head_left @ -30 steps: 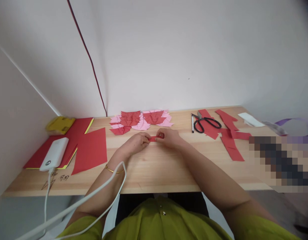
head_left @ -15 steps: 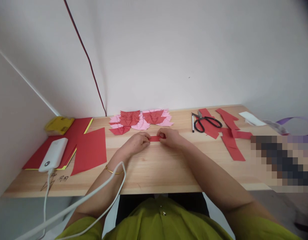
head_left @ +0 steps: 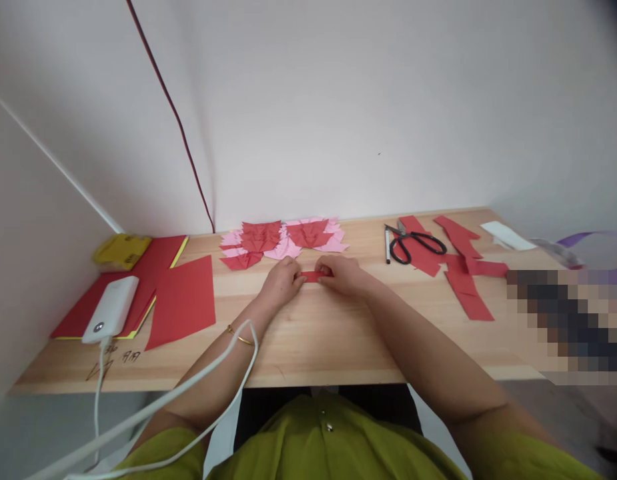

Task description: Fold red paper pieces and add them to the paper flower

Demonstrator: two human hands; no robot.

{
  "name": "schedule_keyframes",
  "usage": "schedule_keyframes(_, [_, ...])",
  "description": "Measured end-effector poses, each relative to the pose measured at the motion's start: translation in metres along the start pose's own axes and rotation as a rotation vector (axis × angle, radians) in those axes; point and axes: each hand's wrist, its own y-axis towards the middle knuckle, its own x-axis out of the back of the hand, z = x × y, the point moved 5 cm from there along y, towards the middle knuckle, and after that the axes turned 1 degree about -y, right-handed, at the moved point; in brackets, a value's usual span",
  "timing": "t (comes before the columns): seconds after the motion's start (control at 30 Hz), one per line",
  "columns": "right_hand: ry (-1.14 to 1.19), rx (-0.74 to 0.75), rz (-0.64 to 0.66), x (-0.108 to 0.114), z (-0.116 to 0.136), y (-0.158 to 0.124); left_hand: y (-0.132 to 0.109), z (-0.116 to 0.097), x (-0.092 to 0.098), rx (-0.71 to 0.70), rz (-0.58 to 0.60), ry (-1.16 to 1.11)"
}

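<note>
Between my two hands a small red paper strip [head_left: 311, 276] lies low over the wooden table [head_left: 318, 347]. My left hand [head_left: 283, 281] has its fingers closed on the strip's left end. At the right end, my right hand [head_left: 339, 275] pinches the same strip with curled fingers. Just behind the hands, pleated red and pink paper pieces [head_left: 261, 237] lie in a row near the wall.
Black-handled scissors [head_left: 417, 245], a marker [head_left: 387, 245] and red paper scraps [head_left: 468, 293] lie right. At left are red sheets [head_left: 185, 303], a yellow packet [head_left: 122, 251] and a white power bank [head_left: 111, 310], whose cable [head_left: 188, 387] crosses my left forearm.
My left hand has turned slightly, its knuckles now higher and its fingers more bunched at the strip. My right hand has barely moved.
</note>
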Motion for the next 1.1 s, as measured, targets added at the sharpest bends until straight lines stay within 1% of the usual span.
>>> schedule_keyframes(0.1, [0.035,-0.007,0.026,-0.001,-0.003,0.001,-0.002,0.005,0.007,0.030,-0.004,0.061])
schedule_keyframes(0.2, [0.067,0.013,0.033,-0.002,-0.005,0.002,-0.004,0.011,0.012,0.084,0.025,0.128])
schedule_keyframes(0.4, [0.070,0.021,0.021,-0.001,-0.009,0.003,-0.005,0.016,0.014,0.089,0.070,0.109])
schedule_keyframes(0.6, [-0.030,0.016,0.025,0.000,-0.003,0.002,-0.003,0.019,0.014,0.102,0.040,0.034])
schedule_keyframes(0.77, [-0.094,0.025,-0.043,0.003,0.001,0.002,-0.004,0.015,0.012,0.108,0.037,-0.148])
schedule_keyframes(0.87, [-0.042,0.041,-0.086,0.006,0.002,0.003,-0.004,0.015,0.011,0.134,0.010,-0.257])
schedule_keyframes(0.9, [-0.003,0.048,-0.108,0.007,0.003,0.003,-0.003,0.016,0.013,0.152,-0.028,-0.297])
schedule_keyframes(0.97, [0.097,0.068,-0.176,0.013,0.006,0.003,-0.002,0.020,0.017,0.204,-0.145,-0.423])
schedule_keyframes(1.03, [0.216,0.087,-0.250,0.018,0.009,0.001,-0.001,0.024,0.019,0.251,-0.265,-0.648])
schedule_keyframes(1.07, [0.279,0.089,-0.276,0.020,0.010,0.000,0.000,0.025,0.018,0.260,-0.295,-0.781])
schedule_keyframes(1.1, [0.342,0.085,-0.290,0.021,0.011,0.000,0.000,0.025,0.016,0.262,-0.294,-0.909])
